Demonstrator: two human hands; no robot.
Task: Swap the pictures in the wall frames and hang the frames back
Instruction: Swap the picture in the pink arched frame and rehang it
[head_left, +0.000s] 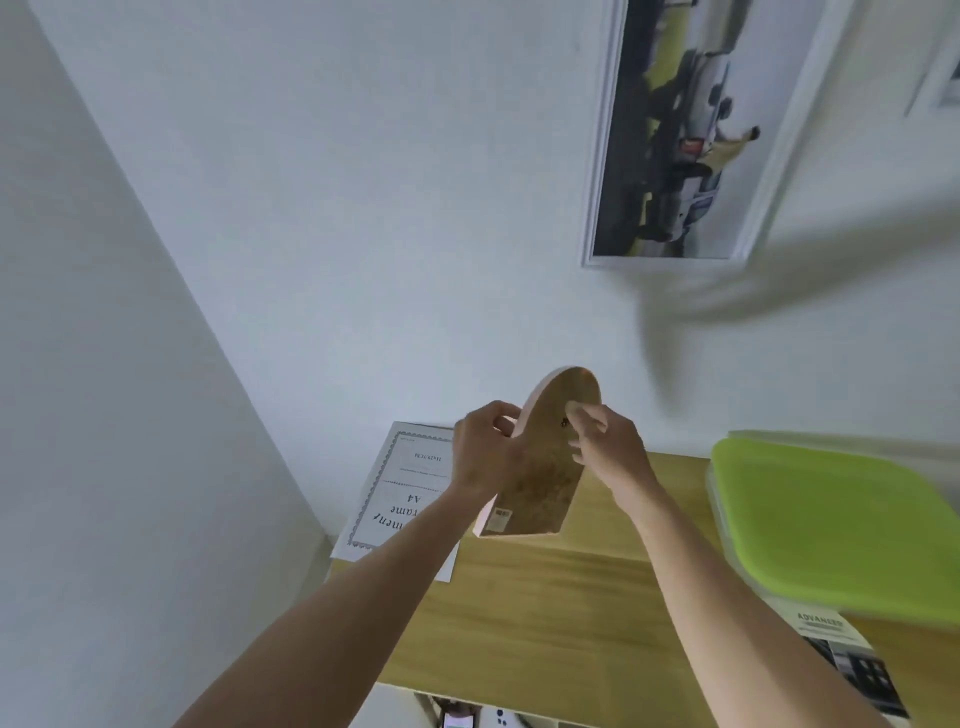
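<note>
I hold an arch-topped frame (545, 467) with its brown board back towards me and a pale pink edge, raised over the wooden shelf top (545, 597). My left hand (485, 454) grips its left edge. My right hand (608, 447) rests its fingers on the back board near the top, by a small hanger. A white-framed picture (680, 130) of dark vehicles hangs tilted on the wall at upper right. A printed sheet marked A4 (400, 493) lies on the shelf's left end, partly behind my left forearm.
A green-lidded box (831, 519) sits at the right of the shelf top, with a leaflet (852, 660) in front of it. Part of another white frame (950, 67) shows at the far right edge. White walls meet in a corner at left.
</note>
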